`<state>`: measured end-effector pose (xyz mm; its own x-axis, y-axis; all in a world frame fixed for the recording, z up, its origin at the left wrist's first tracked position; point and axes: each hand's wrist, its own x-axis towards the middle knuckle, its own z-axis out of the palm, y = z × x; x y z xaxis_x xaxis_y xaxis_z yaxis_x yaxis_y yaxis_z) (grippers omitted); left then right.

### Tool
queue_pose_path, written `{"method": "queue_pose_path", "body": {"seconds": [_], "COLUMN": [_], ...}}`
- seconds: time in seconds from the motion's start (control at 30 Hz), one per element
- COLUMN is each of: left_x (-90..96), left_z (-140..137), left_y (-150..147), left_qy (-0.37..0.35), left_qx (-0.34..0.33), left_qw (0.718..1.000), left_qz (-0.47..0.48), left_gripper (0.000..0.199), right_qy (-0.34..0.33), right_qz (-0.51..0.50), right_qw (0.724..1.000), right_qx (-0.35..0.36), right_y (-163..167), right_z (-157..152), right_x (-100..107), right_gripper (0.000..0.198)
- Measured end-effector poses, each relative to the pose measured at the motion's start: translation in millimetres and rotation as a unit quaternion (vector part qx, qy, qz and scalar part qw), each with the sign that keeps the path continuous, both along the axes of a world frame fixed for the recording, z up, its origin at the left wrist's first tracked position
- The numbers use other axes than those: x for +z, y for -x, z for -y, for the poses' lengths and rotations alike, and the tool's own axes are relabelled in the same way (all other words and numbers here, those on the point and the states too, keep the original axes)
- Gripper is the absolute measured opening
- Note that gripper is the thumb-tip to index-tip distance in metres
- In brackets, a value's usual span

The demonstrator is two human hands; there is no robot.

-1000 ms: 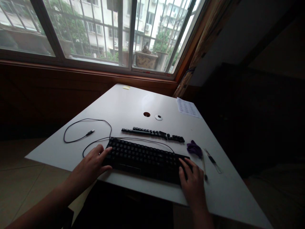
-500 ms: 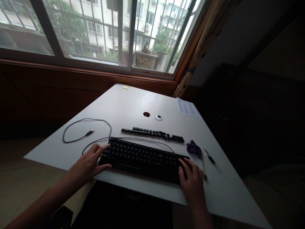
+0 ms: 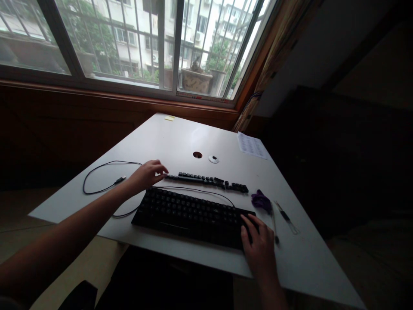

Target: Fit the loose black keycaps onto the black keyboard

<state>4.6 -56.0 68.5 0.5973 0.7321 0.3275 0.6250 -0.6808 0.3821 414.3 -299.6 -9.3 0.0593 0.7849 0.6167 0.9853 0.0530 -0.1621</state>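
Crosswise, keyboard (image 3: 193,215) lies between both hands.

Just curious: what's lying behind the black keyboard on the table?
Behind the keyboard lies its thin cable, then a row of loose keycaps. The left hand covers the row's left end.

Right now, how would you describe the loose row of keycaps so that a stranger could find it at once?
Start at the white table under the window and find the black keyboard near its front edge. Just behind it, toward the window, lies the row of keycaps. It is thin and has no cable, and the left hand reaches its left end.
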Motion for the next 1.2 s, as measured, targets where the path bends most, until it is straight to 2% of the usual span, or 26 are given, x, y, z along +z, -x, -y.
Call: {"method": "queue_pose_path", "body": {"seconds": [0.17,0.4,0.67,0.87,1.2], "left_x": [-9.1,-12.8,-9.7,-14.6,-25.4], "left_z": [-38.4,-52.5,-55.4,-58.0,-79.5], "left_y": [-40.0,-63.7,-71.2,-72.4,-55.4], "left_qy": [0.001,0.005,0.001,-0.004,-0.013], "left_qx": [-0.021,-0.03,-0.027,-0.025,-0.004], "left_qw": [0.999,0.991,0.986,0.984,0.982], "left_qz": [-0.05,-0.127,-0.166,-0.179,-0.188], "left_gripper": [0.024,0.019,0.016,0.012,0.016], "right_qy": [0.003,0.011,0.007,0.015,0.01], "right_qz": [-0.01,-0.006,-0.011,-0.009,-0.008], "right_qw": [1.0,1.0,1.0,1.0,1.0], "right_qx": [-0.002,-0.005,-0.006,-0.005,-0.004], "right_y": [0.7,-0.9,1.0,0.2,-0.1], "right_z": [0.4,1.9,2.3,2.9,2.8], "right_x": [1.5,-1.7,0.0,-1.6,-1.2], "right_gripper": [0.035,0.035,0.035,0.035,0.035]}}
